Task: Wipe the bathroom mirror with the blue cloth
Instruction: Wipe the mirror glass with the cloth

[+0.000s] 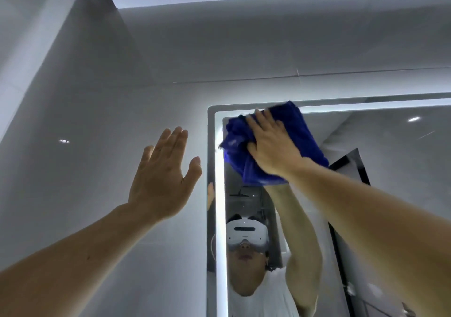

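At the mirror's [366, 170] upper left corner, blue cloth [302, 131] bunched under the flat-pressing right hand [271, 146], fingers extended.

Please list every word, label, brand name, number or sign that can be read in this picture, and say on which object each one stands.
None can be read.
White headset, seen in the mirror: a small dark mark on its front, too blurred to read.
Blue cloth under the right hand: no label visible.
Grey wall by the left hand: no text or sign.
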